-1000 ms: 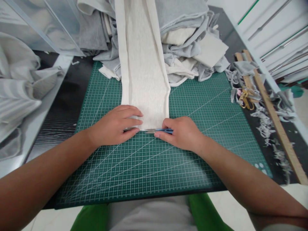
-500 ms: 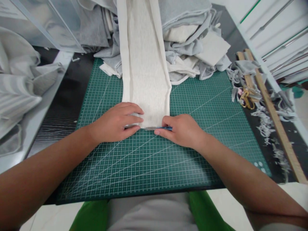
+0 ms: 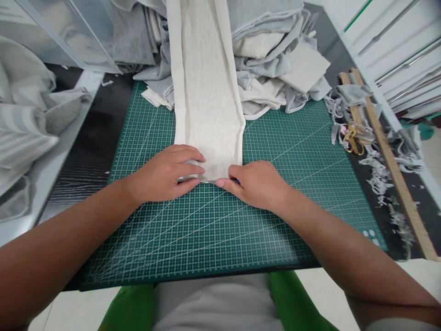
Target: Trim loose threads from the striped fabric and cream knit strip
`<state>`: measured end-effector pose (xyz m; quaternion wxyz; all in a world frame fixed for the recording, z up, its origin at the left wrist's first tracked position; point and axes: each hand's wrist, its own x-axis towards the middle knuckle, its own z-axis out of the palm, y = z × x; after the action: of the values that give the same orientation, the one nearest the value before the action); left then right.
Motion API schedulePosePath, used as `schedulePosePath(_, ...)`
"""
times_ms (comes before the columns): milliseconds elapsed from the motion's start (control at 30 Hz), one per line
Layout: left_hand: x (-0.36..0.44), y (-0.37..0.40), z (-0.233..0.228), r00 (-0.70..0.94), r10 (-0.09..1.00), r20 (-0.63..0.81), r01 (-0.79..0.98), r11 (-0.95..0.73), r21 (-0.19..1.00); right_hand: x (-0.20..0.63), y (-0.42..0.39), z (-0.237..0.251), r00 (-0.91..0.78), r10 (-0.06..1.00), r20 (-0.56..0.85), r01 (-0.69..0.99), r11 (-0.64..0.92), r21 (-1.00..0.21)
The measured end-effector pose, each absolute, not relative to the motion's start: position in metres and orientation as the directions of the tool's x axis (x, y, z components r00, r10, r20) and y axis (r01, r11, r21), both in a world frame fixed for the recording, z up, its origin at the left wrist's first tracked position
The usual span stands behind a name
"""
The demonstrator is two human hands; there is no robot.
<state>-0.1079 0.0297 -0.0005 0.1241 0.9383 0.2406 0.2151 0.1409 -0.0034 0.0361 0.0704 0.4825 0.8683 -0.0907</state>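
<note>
A long strip of cream fabric (image 3: 212,101) with folded side edges runs toward me over the green cutting mat (image 3: 206,239). My left hand (image 3: 168,174) lies on its lower left corner, fingers stretched and apart, pressing it to the mat. At the lower right corner my right hand (image 3: 257,184) is closed around small thread snips (image 3: 208,182). Only a sliver of their metal blade shows along the fabric's near edge, close to my left fingertips; the blue handle is mostly covered by my thumb and fingers.
Heaped grey and cream fabric pieces (image 3: 268,50) lie behind the mat. On the right are a wooden ruler (image 3: 399,174), gold-handled scissors (image 3: 353,139) and thread scraps (image 3: 379,179). Striped grey cloth (image 3: 24,133) sits at the left.
My right hand has shifted slightly left along the fabric's near edge, and its thumb now covers more of the snips. My left hand stays in place on the fabric.
</note>
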Motion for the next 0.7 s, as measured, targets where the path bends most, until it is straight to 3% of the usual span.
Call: schedulePosePath(700,-0.109,0.031,-0.001,0.791,0.519,0.323,0.402,-0.840,0.365,0.130,-0.002,0.034,-0.384,0.904,-0.188,0.922,0.364,-0.136)
